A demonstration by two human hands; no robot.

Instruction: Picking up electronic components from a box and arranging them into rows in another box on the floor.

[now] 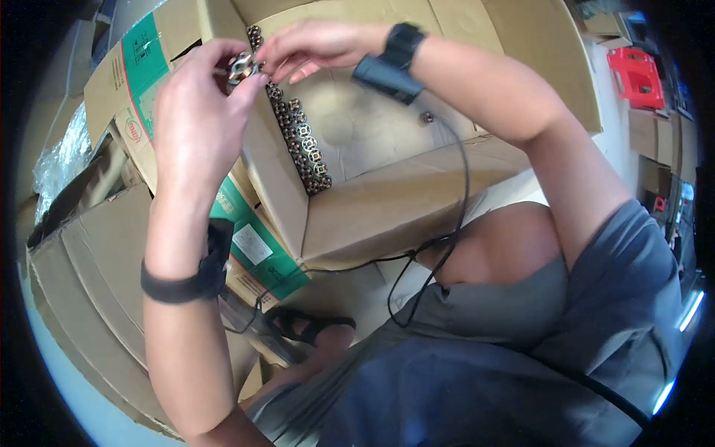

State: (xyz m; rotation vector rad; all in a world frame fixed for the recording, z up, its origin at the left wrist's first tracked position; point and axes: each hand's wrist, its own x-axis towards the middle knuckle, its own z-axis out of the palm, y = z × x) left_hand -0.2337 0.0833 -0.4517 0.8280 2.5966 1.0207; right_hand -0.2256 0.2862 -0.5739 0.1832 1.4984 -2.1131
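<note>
Over the left wall of a large open cardboard box (387, 212), my left hand (195, 112) grips a small copper-wound motor stator (241, 68) between thumb and fingers. My right hand (319, 46) comes in from the right, its fingers drawn together close beside that stator. Whether the right fingertips touch it or pinch something small cannot be made out. Below the hands, rows of similar stators (304, 141) line the inside of the box's left wall, partly hidden by my hands at the far end. A single small round piece (427, 117) lies apart on the box floor.
A green-and-brown carton (138, 63) stands to the left, with clear plastic wrap (63, 149) beyond it. Black straps with small devices sit on both wrists, and a black cable (463, 171) hangs across the box's near side. A red plastic case (634, 78) is at the far right.
</note>
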